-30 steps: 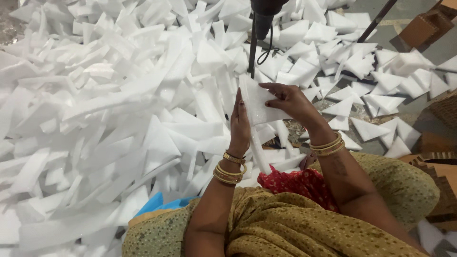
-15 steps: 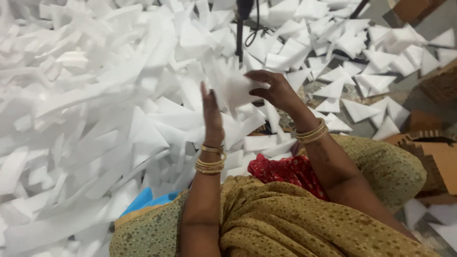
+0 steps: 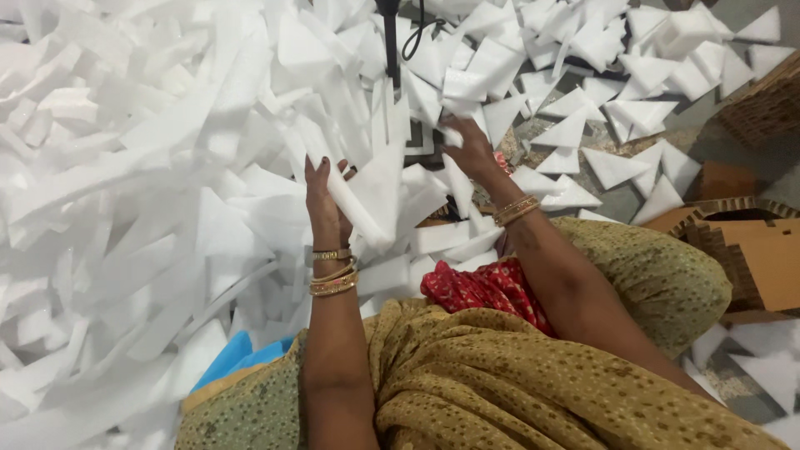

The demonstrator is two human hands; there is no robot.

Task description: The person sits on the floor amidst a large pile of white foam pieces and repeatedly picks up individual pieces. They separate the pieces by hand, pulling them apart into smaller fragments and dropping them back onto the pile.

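Two hands work amid a heap of white foam offcuts (image 3: 125,208); the left hand (image 3: 327,204) is raised upright, grasping a triangular white foam piece (image 3: 371,200) against its palm. Farther forward, the right hand (image 3: 468,146) pinches a smaller foam scrap (image 3: 452,136) just beside a dark upright tool (image 3: 390,42); loose triangles (image 3: 612,162) lie scattered on the floor to the right.

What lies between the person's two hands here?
In the head view, a white foam piece held in the left hand leans toward the right hand; more loose white foam offcuts fill the gap.

white foam strip (image 3: 360,210) tilted, pinched under the left fingers (image 3: 321,187), smaller white foam piece (image 3: 451,136) at the right fingertips (image 3: 463,140)
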